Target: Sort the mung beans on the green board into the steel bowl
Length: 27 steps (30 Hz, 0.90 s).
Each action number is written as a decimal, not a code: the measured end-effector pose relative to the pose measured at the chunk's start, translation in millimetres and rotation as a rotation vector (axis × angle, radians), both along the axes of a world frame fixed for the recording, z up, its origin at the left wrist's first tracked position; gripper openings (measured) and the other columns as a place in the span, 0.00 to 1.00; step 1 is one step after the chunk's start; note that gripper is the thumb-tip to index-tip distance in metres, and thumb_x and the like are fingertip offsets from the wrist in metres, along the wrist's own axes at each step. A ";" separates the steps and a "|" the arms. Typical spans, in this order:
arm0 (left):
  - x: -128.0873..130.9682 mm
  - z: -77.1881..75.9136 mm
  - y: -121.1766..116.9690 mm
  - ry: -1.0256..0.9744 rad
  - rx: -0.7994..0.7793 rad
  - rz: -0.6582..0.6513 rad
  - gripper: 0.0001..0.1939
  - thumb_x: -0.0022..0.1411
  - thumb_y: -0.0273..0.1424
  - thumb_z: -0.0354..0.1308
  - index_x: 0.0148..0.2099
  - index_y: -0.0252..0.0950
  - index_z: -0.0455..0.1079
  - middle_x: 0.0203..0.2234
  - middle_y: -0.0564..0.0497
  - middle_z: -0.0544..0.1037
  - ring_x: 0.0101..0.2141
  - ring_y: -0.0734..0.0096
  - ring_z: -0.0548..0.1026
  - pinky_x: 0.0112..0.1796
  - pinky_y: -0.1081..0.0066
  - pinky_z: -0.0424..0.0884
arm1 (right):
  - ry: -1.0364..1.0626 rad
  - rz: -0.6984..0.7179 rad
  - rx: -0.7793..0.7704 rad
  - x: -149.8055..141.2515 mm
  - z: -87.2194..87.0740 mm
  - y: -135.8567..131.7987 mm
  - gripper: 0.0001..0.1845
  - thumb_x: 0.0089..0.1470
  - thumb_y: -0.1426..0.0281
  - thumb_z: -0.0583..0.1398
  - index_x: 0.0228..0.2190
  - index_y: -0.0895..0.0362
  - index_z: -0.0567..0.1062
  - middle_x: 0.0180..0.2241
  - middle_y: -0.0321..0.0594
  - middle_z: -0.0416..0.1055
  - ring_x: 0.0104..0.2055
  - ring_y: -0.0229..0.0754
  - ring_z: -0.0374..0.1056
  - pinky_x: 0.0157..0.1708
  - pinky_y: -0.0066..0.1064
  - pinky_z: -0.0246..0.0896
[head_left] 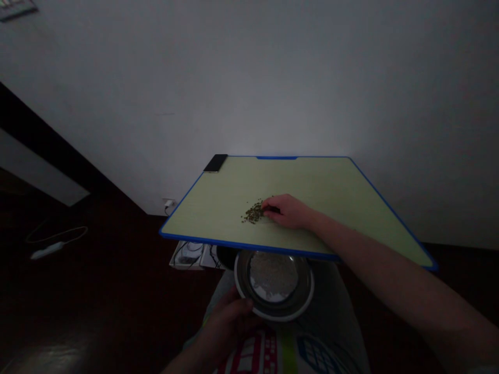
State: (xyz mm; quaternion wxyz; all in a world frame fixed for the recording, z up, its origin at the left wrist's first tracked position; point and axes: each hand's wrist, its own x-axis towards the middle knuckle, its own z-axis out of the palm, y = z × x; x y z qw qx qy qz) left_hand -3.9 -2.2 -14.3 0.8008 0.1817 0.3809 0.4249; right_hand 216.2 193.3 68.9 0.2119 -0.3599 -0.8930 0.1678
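A small heap of dark greenish-brown grains [254, 213] is scattered on the pale yellow-green tabletop. At the heap's right side is my right hand [286, 210], its fingers curled down among the grains and thumb bent toward them. What lies between those fingertips is hidden. Below the table's front edge, a round metal bowl [306, 298] rests over my lap, with a pale, grainy layer at its bottom. My left hand [230, 317] grips the bowl's near-left rim, the thumb on top and the other fingers mostly hidden.
The table [331, 182] has a blue edge and stands against a grey wall. A black phone [215, 163] lies on its far-left corner. Under the table are a white box with cables [189, 254] and a wall plug [168, 204]. A white power strip [47, 250] lies on the dark floor.
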 end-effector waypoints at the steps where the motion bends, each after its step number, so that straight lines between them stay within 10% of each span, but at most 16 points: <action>1: 0.1 0.1 0.0 0.000 0.002 -0.001 0.19 0.49 0.24 0.65 0.46 0.35 0.75 0.39 0.44 0.85 0.40 0.55 0.82 0.44 0.58 0.77 | 0.001 0.005 0.002 0.2 0.4 -0.1 0.10 0.57 0.72 0.58 0.38 0.60 0.78 0.29 0.41 0.75 0.30 0.38 0.67 0.34 0.29 0.57; 27: -0.7 -4.7 2.5 0.005 -0.013 0.001 0.19 0.48 0.25 0.66 0.45 0.36 0.76 0.37 0.45 0.85 0.40 0.55 0.82 0.45 0.57 0.76 | 0.014 0.006 -0.012 -4.8 1.5 0.0 0.10 0.56 0.72 0.59 0.38 0.60 0.78 0.28 0.39 0.75 0.28 0.36 0.64 0.33 0.27 0.55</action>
